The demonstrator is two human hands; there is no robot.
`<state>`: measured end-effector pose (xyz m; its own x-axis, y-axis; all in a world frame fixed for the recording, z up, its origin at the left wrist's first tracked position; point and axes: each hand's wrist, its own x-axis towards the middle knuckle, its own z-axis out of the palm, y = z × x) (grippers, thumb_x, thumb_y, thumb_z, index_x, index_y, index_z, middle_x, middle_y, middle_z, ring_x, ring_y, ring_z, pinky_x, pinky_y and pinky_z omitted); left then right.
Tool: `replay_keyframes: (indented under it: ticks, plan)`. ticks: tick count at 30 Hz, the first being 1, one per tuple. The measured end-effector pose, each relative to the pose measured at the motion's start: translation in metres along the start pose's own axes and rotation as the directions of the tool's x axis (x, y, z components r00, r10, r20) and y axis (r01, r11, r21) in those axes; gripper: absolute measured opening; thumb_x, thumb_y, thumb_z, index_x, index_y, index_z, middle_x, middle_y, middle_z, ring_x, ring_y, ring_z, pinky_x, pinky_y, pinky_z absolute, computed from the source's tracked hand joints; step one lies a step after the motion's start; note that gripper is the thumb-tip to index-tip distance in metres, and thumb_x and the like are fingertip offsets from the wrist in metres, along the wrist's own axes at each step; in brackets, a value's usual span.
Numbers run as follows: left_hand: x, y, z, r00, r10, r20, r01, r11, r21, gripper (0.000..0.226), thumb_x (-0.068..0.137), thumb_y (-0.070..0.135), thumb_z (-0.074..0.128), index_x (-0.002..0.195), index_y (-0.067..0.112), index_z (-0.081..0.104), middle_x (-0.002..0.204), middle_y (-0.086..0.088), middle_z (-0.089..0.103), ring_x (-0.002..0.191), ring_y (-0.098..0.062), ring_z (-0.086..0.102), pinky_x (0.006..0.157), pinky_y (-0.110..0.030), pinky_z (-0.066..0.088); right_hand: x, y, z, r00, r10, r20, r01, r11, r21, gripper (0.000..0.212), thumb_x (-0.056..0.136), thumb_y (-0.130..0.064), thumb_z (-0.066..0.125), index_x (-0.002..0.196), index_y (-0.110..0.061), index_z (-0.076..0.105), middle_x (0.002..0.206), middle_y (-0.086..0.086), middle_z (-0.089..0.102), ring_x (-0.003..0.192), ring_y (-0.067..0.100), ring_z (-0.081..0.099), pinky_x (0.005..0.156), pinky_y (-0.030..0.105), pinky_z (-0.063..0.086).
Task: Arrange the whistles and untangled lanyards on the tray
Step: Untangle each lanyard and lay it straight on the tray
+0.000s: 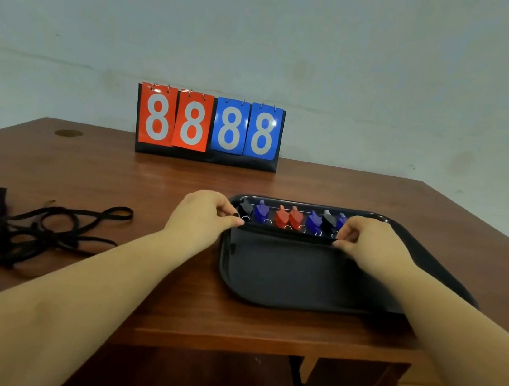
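At centre right of the frame, the left hand point(207, 215) and right hand point(367, 241) each pinch an end of a black lanyard point(286, 235) stretched across the tray point(292, 283), just below the whistles point(288, 219). Its long axis runs left to right. Dragging it could nudge the row askew.

Tray point(283, 282) matt black plastic; whistles point(288, 219) glossy plastic; lanyards point(45, 225) flat black cloth; table point(117, 180) polished wood.
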<state>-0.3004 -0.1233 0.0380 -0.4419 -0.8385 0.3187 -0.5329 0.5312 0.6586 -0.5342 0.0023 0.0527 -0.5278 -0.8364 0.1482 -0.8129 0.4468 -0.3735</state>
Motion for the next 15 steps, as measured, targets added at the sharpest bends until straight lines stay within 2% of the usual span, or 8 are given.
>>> replay_keyframes:
  ticks: [4,8,12,15]
  plan:
    - [0.012,-0.007,0.011,0.999,-0.045,-0.002,0.045,0.996,0.074,0.02,0.08,0.033,0.072,0.093,0.017,0.072,0.092,0.002,0.067,0.086,-0.013,0.061,0.075,-0.027,0.047,0.008,0.005,0.004,0.999,-0.018,-0.027,0.018,1.0,-0.014,0.008,0.083,-0.027,0.069,0.081,-0.025,0.061,0.081,-0.009,0.061,0.082,0.013,0.059,0.08,0.033,0.052]
    - [0.02,-0.01,0.019,0.996,-0.092,0.014,0.089,0.988,0.126,0.02,0.081,0.034,0.07,0.093,0.019,0.069,0.106,-0.004,0.063,0.095,-0.018,0.06,0.076,-0.029,0.046,0.012,0.005,0.007,0.999,-0.023,-0.028,0.022,0.999,-0.041,0.009,0.085,-0.028,0.066,0.081,-0.027,0.058,0.08,-0.01,0.059,0.08,0.012,0.058,0.078,0.032,0.052]
    - [0.023,-0.009,0.019,0.992,-0.116,0.056,0.108,0.985,0.132,0.024,0.081,0.036,0.068,0.098,0.019,0.067,0.114,-0.006,0.06,0.099,-0.02,0.058,0.078,-0.029,0.045,0.012,0.004,0.007,1.0,-0.021,-0.013,0.02,0.997,-0.075,0.006,0.086,-0.029,0.064,0.087,-0.025,0.059,0.092,-0.005,0.062,0.086,0.015,0.059,0.083,0.035,0.053]
    - [0.018,-0.007,0.013,0.992,-0.108,0.064,0.101,0.99,0.102,0.033,0.083,0.039,0.066,0.11,0.02,0.063,0.123,-0.005,0.051,0.107,-0.02,0.054,0.084,-0.029,0.044,0.008,0.004,0.003,1.0,-0.015,0.007,0.016,0.996,-0.093,0.017,0.086,-0.03,0.065,0.101,-0.023,0.061,0.102,-0.003,0.063,0.092,0.015,0.059,0.085,0.033,0.052]
